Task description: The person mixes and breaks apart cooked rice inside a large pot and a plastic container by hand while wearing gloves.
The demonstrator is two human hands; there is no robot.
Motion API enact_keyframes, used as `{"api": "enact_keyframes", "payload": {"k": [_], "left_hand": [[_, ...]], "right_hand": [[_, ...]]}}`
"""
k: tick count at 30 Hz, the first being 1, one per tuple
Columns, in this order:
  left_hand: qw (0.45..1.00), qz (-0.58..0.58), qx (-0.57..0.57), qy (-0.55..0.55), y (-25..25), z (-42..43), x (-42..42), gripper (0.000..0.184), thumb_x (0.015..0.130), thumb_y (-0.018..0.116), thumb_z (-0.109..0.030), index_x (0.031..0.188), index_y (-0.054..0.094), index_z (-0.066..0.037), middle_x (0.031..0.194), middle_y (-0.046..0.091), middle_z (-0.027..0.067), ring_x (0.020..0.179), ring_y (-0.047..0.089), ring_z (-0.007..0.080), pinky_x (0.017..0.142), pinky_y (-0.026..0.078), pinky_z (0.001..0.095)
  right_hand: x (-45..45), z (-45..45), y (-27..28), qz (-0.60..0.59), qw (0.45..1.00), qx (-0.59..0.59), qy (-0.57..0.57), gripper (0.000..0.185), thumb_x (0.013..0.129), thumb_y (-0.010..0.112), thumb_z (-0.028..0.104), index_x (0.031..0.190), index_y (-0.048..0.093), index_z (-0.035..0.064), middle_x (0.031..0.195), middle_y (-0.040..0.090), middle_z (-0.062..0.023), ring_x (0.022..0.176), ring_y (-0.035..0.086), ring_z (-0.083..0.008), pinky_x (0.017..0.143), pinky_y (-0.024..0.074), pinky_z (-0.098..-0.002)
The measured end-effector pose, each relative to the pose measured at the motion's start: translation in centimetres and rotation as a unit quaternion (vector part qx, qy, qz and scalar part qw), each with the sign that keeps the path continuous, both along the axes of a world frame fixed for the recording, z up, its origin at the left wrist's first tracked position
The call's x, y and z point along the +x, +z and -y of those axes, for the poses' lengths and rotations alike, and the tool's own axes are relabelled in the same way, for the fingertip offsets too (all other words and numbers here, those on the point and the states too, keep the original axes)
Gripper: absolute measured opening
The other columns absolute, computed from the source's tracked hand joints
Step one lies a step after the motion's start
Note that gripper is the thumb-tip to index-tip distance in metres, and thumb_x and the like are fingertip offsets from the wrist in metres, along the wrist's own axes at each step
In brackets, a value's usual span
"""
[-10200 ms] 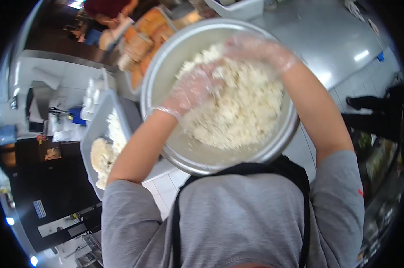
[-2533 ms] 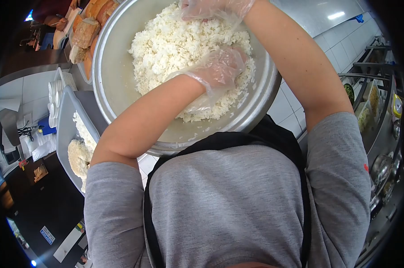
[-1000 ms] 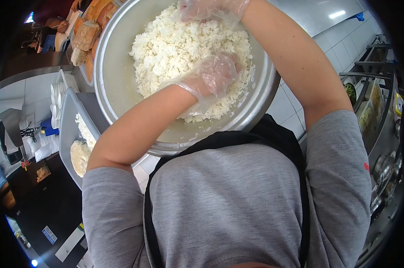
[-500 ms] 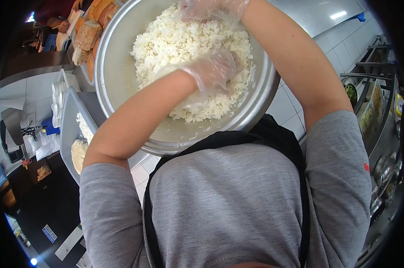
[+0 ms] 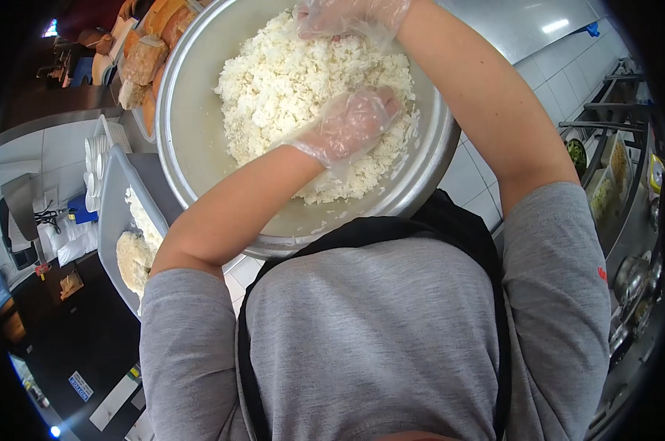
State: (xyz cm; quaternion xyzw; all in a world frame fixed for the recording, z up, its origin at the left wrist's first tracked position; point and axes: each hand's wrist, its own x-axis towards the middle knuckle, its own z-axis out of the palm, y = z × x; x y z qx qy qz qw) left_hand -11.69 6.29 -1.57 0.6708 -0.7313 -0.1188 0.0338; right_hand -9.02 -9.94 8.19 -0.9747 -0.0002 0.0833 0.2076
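A heap of white cooked rice [image 5: 273, 88] fills the middle of a large round metal pot [image 5: 192, 140]. My left hand [image 5: 351, 126], in a clear plastic glove, rests on the near right side of the heap. Its fingers are loosely extended and slightly cupped, with no rice visibly gripped. At the far edge of the rice is my right hand [image 5: 347, 18], gloved the same way. Its fingers lie over the grains, and the frame's top edge cuts off part of it.
Left of the pot stands a grey tub [image 5: 119, 169] with white and tan food inside. Bread loaves [image 5: 145, 59] sit at the upper left. Stacked white dishes [image 5: 95, 165] are behind the tub. At right, food containers [image 5: 612, 176] and metal cookware [image 5: 630, 279] line a counter.
My left hand has shifted slightly right and rolled, showing more of its palm side. The left forearm has swung right, uncovering more of the tub. My right hand has barely moved.
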Motion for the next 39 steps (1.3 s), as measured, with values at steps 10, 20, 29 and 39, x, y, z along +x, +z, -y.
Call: {"api": "enact_keyframes", "payload": {"k": [10, 20, 29, 39], "left_hand": [[0.997, 0.015, -0.058, 0.051, -0.4, 1.0, 1.1, 0.073, 0.073, 0.069, -0.024, 0.137, 0.040, -0.004, 0.136, 0.043, 0.0203, 0.120, 0.049, 0.0359, 0.100, 0.042, 0.0443], [0.987, 0.005, -0.133, 0.093, -2.1, 3.7, 0.5, 0.034, 0.079, 0.058, -0.010, 0.112, 0.055, -0.003, 0.104, 0.059, 0.0158, 0.100, 0.061, 0.0325, 0.083, 0.052, 0.0420], [0.986, 0.104, -0.073, 0.109, -1.3, 4.4, -0.4, 0.033, 0.078, 0.060, -0.009, 0.108, 0.059, 0.004, 0.095, 0.062, 0.0195, 0.081, 0.066, 0.0307, 0.068, 0.054, 0.0406], [0.982, 0.026, -0.106, 0.154, -1.3, 4.7, -0.4, 0.021, 0.079, 0.059, -0.009, 0.098, 0.065, 0.000, 0.093, 0.065, 0.0174, 0.082, 0.066, 0.0314, 0.071, 0.054, 0.0419]], "right_hand": [[0.4, -0.4, -0.1, -0.014, 0.999, -0.029, -0.013, 0.041, 0.075, 0.059, 0.029, 0.103, 0.070, 0.0025, 0.104, 0.068, -0.0212, 0.099, 0.065, -0.0344, 0.086, 0.0489, -0.0426], [-1.0, -0.9, 1.4, -0.031, 0.997, -0.018, -0.069, 0.042, 0.076, 0.057, 0.031, 0.105, 0.070, 0.0033, 0.108, 0.067, -0.0203, 0.105, 0.063, -0.0332, 0.089, 0.0479, -0.0430], [-0.3, -0.6, 0.1, -0.011, 0.999, -0.032, -0.017, 0.042, 0.077, 0.056, 0.032, 0.107, 0.069, 0.0048, 0.110, 0.066, -0.0195, 0.105, 0.063, -0.0333, 0.091, 0.0472, -0.0433], [-0.1, -0.3, -0.6, -0.003, 0.999, -0.045, -0.015, 0.043, 0.078, 0.055, 0.034, 0.107, 0.070, 0.0056, 0.110, 0.066, -0.0192, 0.106, 0.063, -0.0325, 0.091, 0.0472, -0.0429]]}}
